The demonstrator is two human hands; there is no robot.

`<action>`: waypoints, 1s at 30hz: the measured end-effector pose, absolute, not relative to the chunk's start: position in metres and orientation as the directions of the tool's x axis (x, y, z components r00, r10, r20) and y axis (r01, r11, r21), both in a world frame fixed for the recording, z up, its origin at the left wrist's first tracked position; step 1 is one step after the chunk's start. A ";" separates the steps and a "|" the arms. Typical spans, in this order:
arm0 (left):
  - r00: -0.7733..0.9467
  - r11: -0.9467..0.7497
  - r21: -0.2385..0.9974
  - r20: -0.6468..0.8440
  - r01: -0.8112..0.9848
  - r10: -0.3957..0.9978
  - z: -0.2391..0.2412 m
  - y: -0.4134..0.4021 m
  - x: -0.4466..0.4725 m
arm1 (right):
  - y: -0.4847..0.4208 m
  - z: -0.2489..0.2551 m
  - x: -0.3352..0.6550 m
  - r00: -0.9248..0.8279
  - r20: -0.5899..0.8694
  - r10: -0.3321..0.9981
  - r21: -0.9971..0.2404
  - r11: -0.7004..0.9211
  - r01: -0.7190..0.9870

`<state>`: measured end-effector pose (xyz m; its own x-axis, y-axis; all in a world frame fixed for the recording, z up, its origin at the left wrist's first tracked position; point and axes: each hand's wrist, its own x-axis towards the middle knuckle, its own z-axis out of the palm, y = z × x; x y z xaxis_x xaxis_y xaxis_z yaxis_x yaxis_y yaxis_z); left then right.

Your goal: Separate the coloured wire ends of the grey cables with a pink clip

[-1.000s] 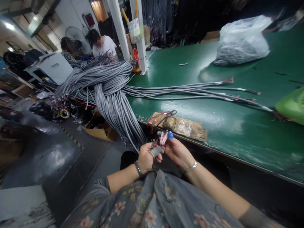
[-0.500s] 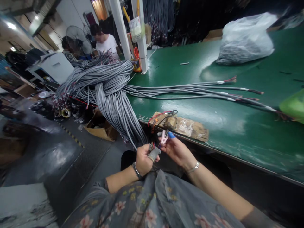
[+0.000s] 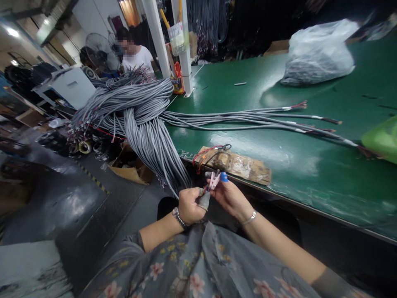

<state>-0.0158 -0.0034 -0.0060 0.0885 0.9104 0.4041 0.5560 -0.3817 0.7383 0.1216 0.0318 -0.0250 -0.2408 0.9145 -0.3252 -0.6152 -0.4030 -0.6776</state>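
Note:
My left hand (image 3: 190, 205) is closed, with a grey finger cover on the thumb, around thin coloured wires (image 3: 206, 189) at a cable end. Close beside it, my right hand (image 3: 230, 197) pinches a small pink clip (image 3: 214, 180) that looks like a clothespin, its jaws at the wires. A blue cover wraps one right fingertip. Whether the clip is biting on a wire is too small to tell. Just beyond both hands, a worn wooden block (image 3: 245, 166) with red and black leads lies at the edge of the green table (image 3: 310, 182).
A thick bundle of grey cables (image 3: 149, 136) hangs over the table's left edge. Several separate cables (image 3: 217, 120) stretch right across it. A white plastic bag (image 3: 319, 54) and a green bag (image 3: 383, 138) lie on the right. A person (image 3: 138, 56) is behind the bundle.
My left hand has turned and the fanned wire tips are now mostly covered. Both hands are closer together, with the pink clip against the wires.

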 end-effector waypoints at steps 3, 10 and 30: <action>0.071 -0.310 0.773 0.327 0.553 0.942 -0.005 -0.003 -0.017 | 0.034 -0.024 0.121 -0.243 -0.341 0.908 -0.612 -0.411 -0.676; 0.127 -0.313 0.734 0.300 0.603 0.946 -0.008 -0.002 -0.018 | 0.035 -0.024 0.119 -0.208 -0.357 0.910 -0.585 -0.392 -0.710; 0.034 -0.097 0.943 0.091 0.319 0.995 -0.010 -0.011 -0.026 | 0.023 -0.042 0.132 -0.357 -0.343 0.869 -0.576 -0.495 -0.651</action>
